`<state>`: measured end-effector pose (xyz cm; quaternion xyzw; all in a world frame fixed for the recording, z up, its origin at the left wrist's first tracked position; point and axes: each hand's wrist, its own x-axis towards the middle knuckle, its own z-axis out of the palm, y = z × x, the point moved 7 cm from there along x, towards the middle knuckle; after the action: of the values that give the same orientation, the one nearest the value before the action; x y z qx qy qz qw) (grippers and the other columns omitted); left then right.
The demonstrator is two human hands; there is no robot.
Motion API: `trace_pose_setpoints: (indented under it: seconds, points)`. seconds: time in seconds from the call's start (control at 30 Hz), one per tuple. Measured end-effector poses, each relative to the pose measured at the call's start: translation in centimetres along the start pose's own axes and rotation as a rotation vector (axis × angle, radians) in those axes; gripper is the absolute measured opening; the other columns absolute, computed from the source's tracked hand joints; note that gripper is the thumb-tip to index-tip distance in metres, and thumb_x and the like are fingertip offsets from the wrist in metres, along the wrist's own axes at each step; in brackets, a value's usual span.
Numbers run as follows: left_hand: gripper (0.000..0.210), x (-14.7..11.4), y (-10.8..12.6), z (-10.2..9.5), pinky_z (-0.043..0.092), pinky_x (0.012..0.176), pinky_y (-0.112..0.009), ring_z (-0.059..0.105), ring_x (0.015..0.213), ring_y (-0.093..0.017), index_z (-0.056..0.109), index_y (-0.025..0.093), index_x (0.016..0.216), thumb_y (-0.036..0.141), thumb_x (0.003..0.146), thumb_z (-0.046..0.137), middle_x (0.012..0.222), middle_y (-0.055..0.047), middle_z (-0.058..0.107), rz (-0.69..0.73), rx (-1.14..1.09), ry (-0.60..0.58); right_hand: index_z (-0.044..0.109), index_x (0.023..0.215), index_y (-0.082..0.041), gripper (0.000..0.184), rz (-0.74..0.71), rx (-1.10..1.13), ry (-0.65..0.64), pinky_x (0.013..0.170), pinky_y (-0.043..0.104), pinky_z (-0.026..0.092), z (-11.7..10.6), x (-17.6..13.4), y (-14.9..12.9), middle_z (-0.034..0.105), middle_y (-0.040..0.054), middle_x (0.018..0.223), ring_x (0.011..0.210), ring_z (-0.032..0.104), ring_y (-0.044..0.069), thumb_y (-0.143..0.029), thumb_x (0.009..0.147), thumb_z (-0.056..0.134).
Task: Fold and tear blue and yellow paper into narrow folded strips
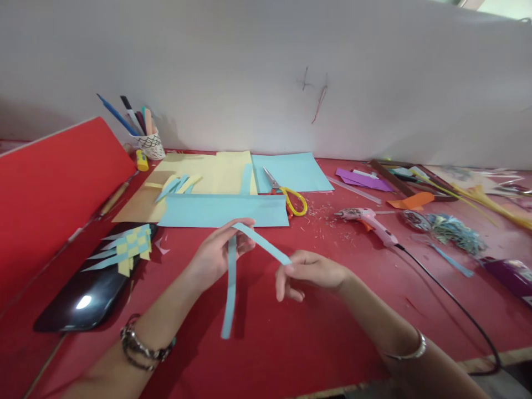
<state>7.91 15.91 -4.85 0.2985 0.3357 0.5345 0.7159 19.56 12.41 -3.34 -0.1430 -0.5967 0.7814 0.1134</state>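
A light blue paper strip [266,244] runs between my two hands above the red table. My left hand [218,249] pinches it at a bend, and from there one length hangs down toward the table. The other length slants to my right hand [310,272], whose thumb and forefinger grip its end. Just beyond my left hand lies a wide light blue paper piece [224,209]. To the left, a woven blue and yellow paper piece [128,247] rests on a dark glossy phone-like object [87,299].
Scissors with yellow handles [296,200] lie beyond my hands, by a blue sheet [291,172] and yellow sheets [191,166]. A pink glue gun [369,220] with a black cord sits right. A pen cup [149,145] stands back left, behind a red panel [54,194].
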Motion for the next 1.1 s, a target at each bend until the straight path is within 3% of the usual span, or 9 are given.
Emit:
trace_pose_setpoints:
  seconds: [0.1,0.27,0.3,0.37,0.43,0.5,0.63,0.9,1.1]
  points:
    - [0.019,-0.3,-0.4,0.4,0.047,0.071,-0.026,0.06,0.074,-0.013,0.061,0.016,0.083,0.016,0.078,0.043,0.076,-0.003,0.063,-0.083,-0.188,0.044,0.064,0.081,-0.007,0.045,0.15,-0.051,-0.019,0.048,0.018,0.037,0.2,0.3,1.0,0.051,-0.0006,0.053,0.046,0.046,0.005,-0.045,0.085,0.04]
    - [0.013,-1.2,-0.4,2.8,0.046,0.069,-0.024,0.047,0.044,-0.004,0.058,0.016,0.074,0.016,0.077,0.046,0.049,0.007,0.043,-0.115,-0.306,-0.234,0.061,0.087,-0.007,0.052,0.191,-0.13,-0.036,0.054,0.022,0.043,0.5,0.5,1.4,0.055,0.0023,0.061,0.054,0.052,0.008,-0.054,0.081,0.04]
    - [0.012,-1.3,-0.4,3.0,0.046,0.066,-0.023,0.042,0.04,-0.003,0.057,0.016,0.072,0.016,0.076,0.046,0.048,0.008,0.039,-0.12,-0.296,-0.267,0.061,0.085,-0.007,0.051,0.191,-0.177,0.026,0.053,0.022,0.043,0.1,0.6,1.4,0.054,0.002,0.061,0.054,0.051,0.009,-0.054,0.08,0.04]
    - [0.011,-1.4,-0.7,3.2,0.043,0.059,-0.021,0.037,0.037,-0.002,0.056,0.016,0.069,0.017,0.076,0.047,0.049,0.008,0.038,-0.142,-0.222,-0.288,0.058,0.086,-0.01,0.043,0.131,-0.29,0.27,0.049,0.021,0.04,-1.5,0.4,0.8,0.05,0.0,0.06,0.052,0.048,0.008,-0.05,0.08,0.042]
    - [0.015,-1.5,-1.2,3.2,0.04,0.053,-0.02,0.036,0.036,-0.003,0.055,0.016,0.067,0.021,0.077,0.044,0.048,0.007,0.039,-0.176,-0.076,-0.295,0.053,0.094,-0.014,0.031,-0.019,-0.41,0.54,0.05,0.02,0.04,-3.0,-0.2,-0.6,0.048,-0.0015,0.066,0.053,0.045,0.007,-0.041,0.08,0.047]
    - [0.02,-1.7,-2.0,3.2,0.038,0.05,-0.021,0.039,0.036,-0.004,0.055,0.015,0.066,0.023,0.078,0.041,0.047,0.006,0.044,-0.244,0.114,-0.3,0.047,0.105,-0.019,0.03,-0.191,-0.515,0.665,0.056,0.022,0.042,-3.1,-0.6,-1.8,0.046,-0.0005,0.079,0.059,0.045,0.007,-0.031,0.078,0.051]
    - [0.027,-2.3,-3.5,3.0,0.038,0.048,-0.023,0.045,0.037,-0.007,0.053,0.015,0.06,0.032,0.077,0.042,0.048,0.003,0.051,-0.391,0.385,-0.295,0.049,0.106,-0.024,0.029,-0.288,-0.686,0.586,0.065,0.026,0.045,-1.7,-0.3,-2.4,0.043,0.0029,0.094,0.068,0.047,0.009,-0.021,0.078,0.052]
    - [0.033,-2.9,-4.4,2.9,0.037,0.044,-0.021,0.042,0.03,-0.004,0.051,0.015,0.059,0.044,0.075,0.046,0.045,0.006,0.05,-0.52,0.519,-0.366,0.055,0.088,-0.019,0.012,-0.251,-0.72,0.477,0.068,0.026,0.045,-0.8,0.3,-2.4,0.048,0.0031,0.087,0.073,0.05,0.011,-0.024,0.077,0.055]
    - [0.034,-3.2,-4.5,3.0,0.032,0.036,-0.019,0.045,0.028,-0.006,0.054,0.016,0.091,0.045,0.076,0.046,0.046,0.006,0.054,-0.583,0.54,-0.413,0.044,0.067,-0.017,0.016,-0.188,-0.525,0.511,0.059,0.022,0.042,-1.7,0.1,-1.9,0.047,0.0001,0.077,0.059,0.048,0.007,-0.025,0.078,0.052]
